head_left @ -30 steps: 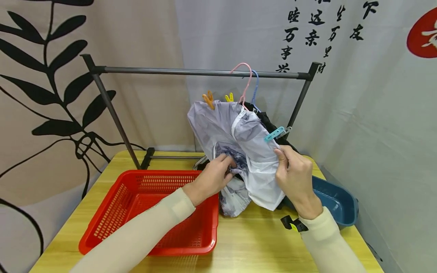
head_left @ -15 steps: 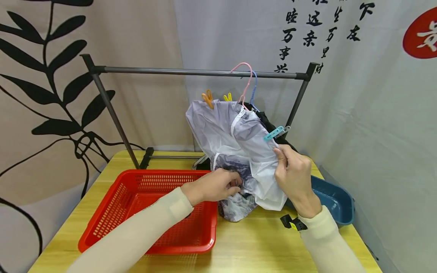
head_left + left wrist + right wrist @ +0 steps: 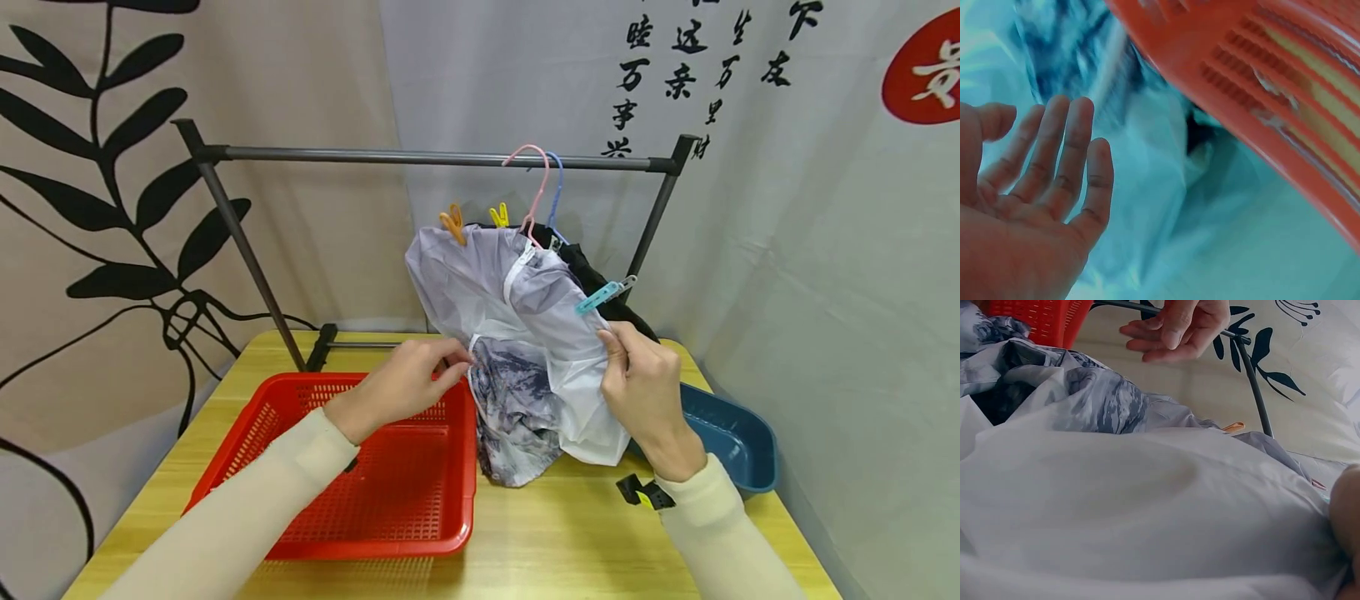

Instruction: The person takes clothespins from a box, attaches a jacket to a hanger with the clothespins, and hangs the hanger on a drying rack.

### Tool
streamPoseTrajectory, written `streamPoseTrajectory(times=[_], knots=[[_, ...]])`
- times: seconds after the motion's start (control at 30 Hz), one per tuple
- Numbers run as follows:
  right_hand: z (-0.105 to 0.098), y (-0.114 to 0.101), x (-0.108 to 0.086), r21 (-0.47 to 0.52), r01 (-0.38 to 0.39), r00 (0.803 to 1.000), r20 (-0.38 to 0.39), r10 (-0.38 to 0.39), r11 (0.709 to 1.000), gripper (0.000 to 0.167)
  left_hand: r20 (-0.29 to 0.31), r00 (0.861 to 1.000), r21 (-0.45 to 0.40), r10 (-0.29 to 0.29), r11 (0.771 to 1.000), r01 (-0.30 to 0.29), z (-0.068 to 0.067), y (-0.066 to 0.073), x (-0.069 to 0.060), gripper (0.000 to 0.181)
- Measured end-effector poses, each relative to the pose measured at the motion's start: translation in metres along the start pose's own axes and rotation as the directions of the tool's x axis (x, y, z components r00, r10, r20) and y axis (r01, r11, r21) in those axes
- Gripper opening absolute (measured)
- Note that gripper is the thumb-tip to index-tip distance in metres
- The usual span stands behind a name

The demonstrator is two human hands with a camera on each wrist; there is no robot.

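A thin lavender-to-white garment point(image 3: 480, 275) with a dark marbled print hangs from a pink hanger point(image 3: 537, 187) on the rack. An orange clothespin point(image 3: 453, 223) grips its top left, and a light blue clothespin point(image 3: 598, 297) its right side. My right hand point(image 3: 643, 392) pinches the garment's right edge below the blue clothespin. Beside the left edge is my left hand point(image 3: 405, 383), above the red basket's back rim; the left wrist view shows its fingers point(image 3: 1072, 150) loosely extended and holding nothing. Whether its fingertips brush the cloth, I cannot tell.
The red perforated basket point(image 3: 450, 533) stands at left on the yellow wooden table point(image 3: 547, 550). A blue basin point(image 3: 757, 442) lies behind my right wrist. Black clothing point(image 3: 622, 312) and a blue hanger point(image 3: 557, 196) are behind the garment, below the grey rack bar point(image 3: 360, 156).
My left hand has left the marbled cloth and moved left, over the basket's back rim. The marbled part now hangs more spread out and lower. My right hand keeps its pinch.
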State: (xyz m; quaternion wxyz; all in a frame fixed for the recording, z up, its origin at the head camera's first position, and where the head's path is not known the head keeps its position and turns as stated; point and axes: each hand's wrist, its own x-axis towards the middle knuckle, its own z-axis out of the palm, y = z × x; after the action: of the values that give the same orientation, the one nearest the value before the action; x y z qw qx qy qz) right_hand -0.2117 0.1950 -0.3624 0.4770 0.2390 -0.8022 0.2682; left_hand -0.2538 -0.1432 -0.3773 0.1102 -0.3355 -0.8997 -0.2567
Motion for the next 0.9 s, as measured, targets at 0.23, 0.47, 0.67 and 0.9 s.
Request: streamPoseTrajectory(times=[0.23,0.47,0.67,0.9], knots=[[0.001,-0.001,-0.002,0.016,-0.002,1.000,-0.003,0.002,1.000,0.005,-0.121,0.989,0.040,-0.087,0.995,0.092,-0.027,-0.033,-0.018,0.011],[0.002,0.000,-0.004,0.021,-0.001,1.000,0.014,0.001,1.000,0.008,-0.305,0.935,0.087,-0.182,0.972,0.218,-0.058,-0.064,-0.034,0.016],[0.004,0.001,-0.005,0.037,-0.003,1.000,-0.002,0.003,0.999,0.005,-0.487,0.843,0.058,-0.229,0.954,0.293,-0.081,-0.090,-0.048,0.020],[0.004,0.001,-0.006,0.040,-0.003,1.000,0.004,0.003,0.999,0.005,-0.618,0.702,-0.025,-0.353,0.902,0.432,-0.100,-0.118,-0.059,0.044]])
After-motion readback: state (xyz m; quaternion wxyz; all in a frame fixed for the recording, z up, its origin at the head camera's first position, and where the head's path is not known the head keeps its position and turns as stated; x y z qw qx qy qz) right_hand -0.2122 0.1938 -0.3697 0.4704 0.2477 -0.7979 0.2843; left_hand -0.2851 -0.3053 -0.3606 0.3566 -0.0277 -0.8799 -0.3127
